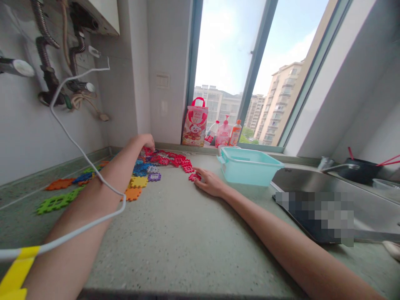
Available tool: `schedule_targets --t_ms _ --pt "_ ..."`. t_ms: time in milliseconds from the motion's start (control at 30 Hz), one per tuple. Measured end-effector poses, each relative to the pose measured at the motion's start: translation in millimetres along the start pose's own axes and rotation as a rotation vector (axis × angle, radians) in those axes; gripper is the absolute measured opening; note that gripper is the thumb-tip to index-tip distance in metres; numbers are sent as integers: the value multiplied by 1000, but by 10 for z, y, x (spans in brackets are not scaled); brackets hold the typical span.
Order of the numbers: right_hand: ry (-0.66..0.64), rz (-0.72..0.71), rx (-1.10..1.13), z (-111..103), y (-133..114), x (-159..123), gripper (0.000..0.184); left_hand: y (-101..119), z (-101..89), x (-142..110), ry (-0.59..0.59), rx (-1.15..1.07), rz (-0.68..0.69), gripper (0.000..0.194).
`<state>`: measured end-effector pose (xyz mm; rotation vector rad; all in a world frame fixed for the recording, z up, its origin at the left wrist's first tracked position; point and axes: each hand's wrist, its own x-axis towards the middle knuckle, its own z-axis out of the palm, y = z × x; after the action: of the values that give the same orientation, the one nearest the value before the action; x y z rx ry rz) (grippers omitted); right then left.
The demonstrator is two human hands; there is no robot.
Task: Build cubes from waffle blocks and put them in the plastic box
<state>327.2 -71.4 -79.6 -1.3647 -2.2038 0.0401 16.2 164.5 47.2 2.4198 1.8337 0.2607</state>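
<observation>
While the red piece point(193, 177) lies mid-frame under your right hand point(208, 182), fingers loosely parted, your left point(146, 143) curls at the pile point(179, 160), left of centre; I can't tell whether either grips. Lifting sharply, you could snag the cable point(59, 241), lower left, scattering pieces.

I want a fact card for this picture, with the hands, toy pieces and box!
left hand: at the pile's far end; whether it holds anything is unclear
right hand: touching a red piece
toy pieces: red, blue, yellow, orange, green, purple
box: pale turquoise, between right hand and sink
by window: bag, three bottles
</observation>
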Motion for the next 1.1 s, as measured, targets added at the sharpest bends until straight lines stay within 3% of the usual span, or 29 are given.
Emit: schedule_targets --t_ms 100,167,267,367,433,533,633,767,867,1000,1100 --pt "1 1 -9 -11 -14 -2 57 238 -153 -60 -148 -101 34 57" --pt "3 -1 -11 -12 -15 -2 57 383 -171 -71 -170 -185 127 62" --pt "2 -1 -18 -8 -11 -5 57 464 -61 -17 -117 -185 129 60" --pt "1 -2 -23 -5 -7 -7 57 371 160 79 -16 32 89 49" --pt "-3 -3 -21 -6 -10 -8 56 264 327 123 22 131 87 56" --pt "1 -3 -20 -10 -17 -9 56 122 525 137 9 168 91 65" --pt "3 -3 -25 -8 -12 -8 56 37 582 129 -7 215 68 60" --pt "5 -12 -27 10 22 -2 56 1 462 124 29 255 29 61" --pt "7 -26 -22 24 45 3 56 38 306 111 78 253 18 51" --pt "10 -27 -25 29 50 7 55 172 89 109 142 132 113 42" --pt "9 -20 -35 28 50 8 56 247 -5 106 41 -46 158 50"
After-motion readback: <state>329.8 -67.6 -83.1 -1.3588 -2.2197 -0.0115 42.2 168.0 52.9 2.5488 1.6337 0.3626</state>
